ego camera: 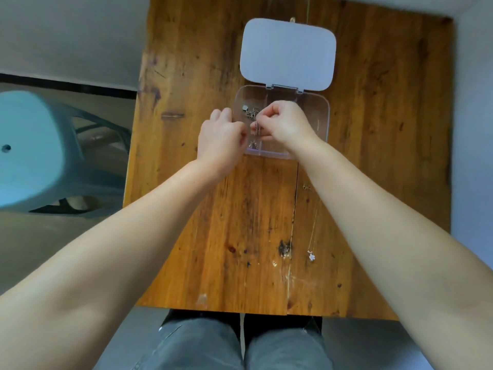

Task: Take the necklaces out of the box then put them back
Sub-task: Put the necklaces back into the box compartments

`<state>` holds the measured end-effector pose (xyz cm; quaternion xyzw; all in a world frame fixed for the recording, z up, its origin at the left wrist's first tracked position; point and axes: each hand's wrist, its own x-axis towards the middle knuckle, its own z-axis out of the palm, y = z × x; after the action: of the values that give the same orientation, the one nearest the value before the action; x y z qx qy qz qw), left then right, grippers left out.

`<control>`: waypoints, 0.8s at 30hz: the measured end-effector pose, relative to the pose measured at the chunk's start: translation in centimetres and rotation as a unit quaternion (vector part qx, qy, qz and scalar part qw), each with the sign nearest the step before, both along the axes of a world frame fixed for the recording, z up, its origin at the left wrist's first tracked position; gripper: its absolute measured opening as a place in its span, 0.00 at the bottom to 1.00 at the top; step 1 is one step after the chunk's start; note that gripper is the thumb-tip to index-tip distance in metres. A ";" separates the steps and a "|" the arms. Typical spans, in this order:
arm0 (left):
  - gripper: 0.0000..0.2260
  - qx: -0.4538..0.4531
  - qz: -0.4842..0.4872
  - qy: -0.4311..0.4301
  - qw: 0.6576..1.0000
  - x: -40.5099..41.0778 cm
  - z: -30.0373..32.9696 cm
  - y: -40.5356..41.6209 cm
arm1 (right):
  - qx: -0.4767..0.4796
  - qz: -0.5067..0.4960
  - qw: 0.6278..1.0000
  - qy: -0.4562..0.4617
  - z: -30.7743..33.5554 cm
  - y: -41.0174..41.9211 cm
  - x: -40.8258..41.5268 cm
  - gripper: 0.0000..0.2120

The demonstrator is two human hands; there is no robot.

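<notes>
**Both hands pinch a fine chain over the open box**

Wooden boards, worn and stained, make up the worktop (240, 209) that fills the middle of the view, with grey floor on both sides of it. Off to the outside of the left forearm stands a pale blue plastic chair (34, 150), blurred and well apart from everything on the wood. Close below, under the near edge of the worktop, the person's knees in grey trousers (240, 345) show between the two forearms.

Beyond the hands lies the clear plastic box (320, 116), its frosted lid (288, 53) swung fully open and lying flat on the far side of the hinge. The left hand (221, 137) is curled over the box's left edge, fingers closed. The right hand (286, 121) hovers over the middle of the box, fingers also bunched tight. Between the two, a thin necklace (255, 129) hangs from the pinched fingertips, its chain trailing down toward a small pendant near the box's front wall. Which fingers actually grip it is too fine to tell.

Just past the left hand's knuckles, a small cluster of silver jewellery (249, 112) sits in the box's left compartment.

Nearer the person, just inside the right forearm, a second necklace (311, 256) lies stretched out on the bare wood, ending in a small sparkling pendant.
</notes>
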<state>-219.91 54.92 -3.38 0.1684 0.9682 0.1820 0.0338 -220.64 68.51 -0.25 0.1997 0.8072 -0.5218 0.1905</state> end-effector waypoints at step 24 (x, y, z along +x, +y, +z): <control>0.14 0.043 -0.291 -0.189 0.937 22.2 -3.0 19.1 | 0.306 0.017 0.948 -0.083 -3.9 22.3 19.1 0.13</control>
<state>-197.72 73.98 -6.40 0.4062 0.8442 0.2339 0.2601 -201.55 90.81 -4.19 0.2774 0.9127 -0.2280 0.1952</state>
